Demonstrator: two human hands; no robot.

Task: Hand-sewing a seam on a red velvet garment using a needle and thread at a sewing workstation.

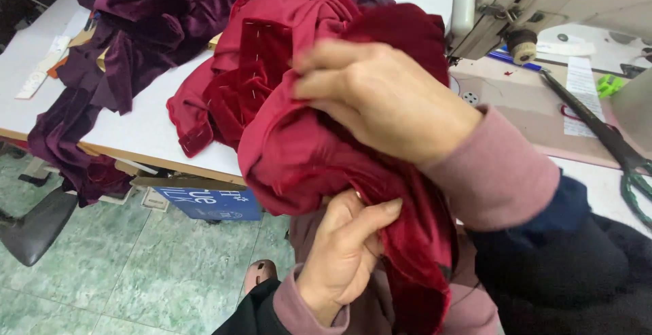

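Note:
A bundle of crimson red fabric, part velvet and part smooth lining, fills the middle of the view, with several pins stuck in one folded panel. My right hand grips the top of the bundle from the right, fingers curled into the cloth. My left hand pinches the lower edge of the same fabric from below, thumb pressed on a velvet fold. Both sleeves are dusty pink.
A heap of dark purple velvet lies on the white table at left. A sewing machine stands at top right, with long scissors beside it. A dark chair seat sits on the green tiled floor.

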